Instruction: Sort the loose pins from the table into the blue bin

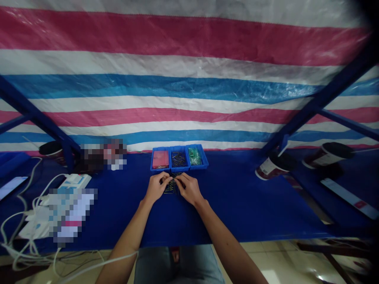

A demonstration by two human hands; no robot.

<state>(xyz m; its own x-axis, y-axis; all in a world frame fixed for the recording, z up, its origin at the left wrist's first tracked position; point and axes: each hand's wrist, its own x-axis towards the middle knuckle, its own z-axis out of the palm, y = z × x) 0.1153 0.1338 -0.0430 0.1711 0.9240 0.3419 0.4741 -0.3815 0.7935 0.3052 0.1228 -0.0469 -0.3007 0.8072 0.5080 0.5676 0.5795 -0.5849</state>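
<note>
Slender dark pieces (169,192) strewn just below frame centre, between left hand (157,186) and right hand (189,187), neither clearly nearer; long axes mixed. Both hands curled inward, nearly meeting; whether anything is pinched cannot be told.

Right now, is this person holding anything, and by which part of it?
It cannot be told: the left hand and the right hand are pinched close together at the slim dark pieces, but anything in their grip is too small to make out.

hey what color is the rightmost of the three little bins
The rightmost bin is blue, seen best in the head view, the only one here.
</note>
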